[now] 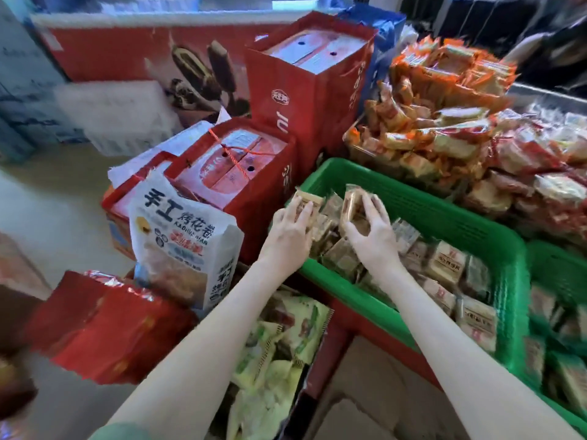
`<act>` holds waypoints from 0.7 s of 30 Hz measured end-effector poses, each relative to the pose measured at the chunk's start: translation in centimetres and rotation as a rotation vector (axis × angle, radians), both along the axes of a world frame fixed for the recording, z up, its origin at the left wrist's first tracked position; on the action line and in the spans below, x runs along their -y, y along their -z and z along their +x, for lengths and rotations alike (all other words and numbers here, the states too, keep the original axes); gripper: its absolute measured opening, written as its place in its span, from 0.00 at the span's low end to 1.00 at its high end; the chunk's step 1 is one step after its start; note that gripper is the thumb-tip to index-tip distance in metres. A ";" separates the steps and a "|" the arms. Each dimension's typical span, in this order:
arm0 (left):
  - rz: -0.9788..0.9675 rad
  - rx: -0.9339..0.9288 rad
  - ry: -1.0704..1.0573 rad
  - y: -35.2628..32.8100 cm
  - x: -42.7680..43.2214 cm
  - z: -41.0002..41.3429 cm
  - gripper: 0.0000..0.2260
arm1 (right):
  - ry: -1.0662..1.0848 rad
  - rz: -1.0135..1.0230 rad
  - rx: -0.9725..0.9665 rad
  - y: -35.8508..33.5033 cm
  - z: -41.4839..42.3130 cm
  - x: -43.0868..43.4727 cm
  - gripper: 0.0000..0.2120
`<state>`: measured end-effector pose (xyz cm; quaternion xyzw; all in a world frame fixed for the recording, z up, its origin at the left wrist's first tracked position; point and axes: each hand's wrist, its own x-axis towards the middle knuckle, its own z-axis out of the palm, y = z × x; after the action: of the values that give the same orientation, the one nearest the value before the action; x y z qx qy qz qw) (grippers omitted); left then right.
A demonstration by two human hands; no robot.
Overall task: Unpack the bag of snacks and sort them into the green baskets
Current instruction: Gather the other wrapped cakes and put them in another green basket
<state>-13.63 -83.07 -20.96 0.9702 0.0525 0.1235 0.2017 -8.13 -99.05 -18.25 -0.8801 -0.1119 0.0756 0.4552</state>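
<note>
Two bare arms reach over a green basket (413, 201). Its far side shows bare mesh with open room, while wrapped snacks (444, 268) crowd the near side. At the basket's left corner, the left hand (290, 233) has its fingers curled round a small brown-wrapped snack (306, 201). Just beside it, the right hand (371, 236) grips a second snack (351, 201) above the pile. A second green basket (559, 265) is cut off at the right edge. Blur smears the snack labels. A white bag (178, 236) on the left reads "手工", and red gift bags (305, 90) stand behind it.
</note>
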 end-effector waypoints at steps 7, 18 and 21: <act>-0.149 -0.063 0.130 1.1 -1.5 2.4 0.23 | -0.163 -0.380 0.113 3.1 5.9 -4.5 0.28; -0.229 0.056 0.186 1.3 -2.6 2.1 0.13 | -0.169 -0.578 -0.099 1.8 7.8 -3.7 0.24; -0.227 0.011 0.206 1.1 -3.0 1.6 0.19 | -0.085 -0.561 -0.037 2.7 6.7 -4.1 0.26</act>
<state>-12.07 -80.05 -22.09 0.9408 -0.0347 0.1010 0.3218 -1.48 -94.92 -20.97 -0.9646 -0.1152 0.1388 0.1923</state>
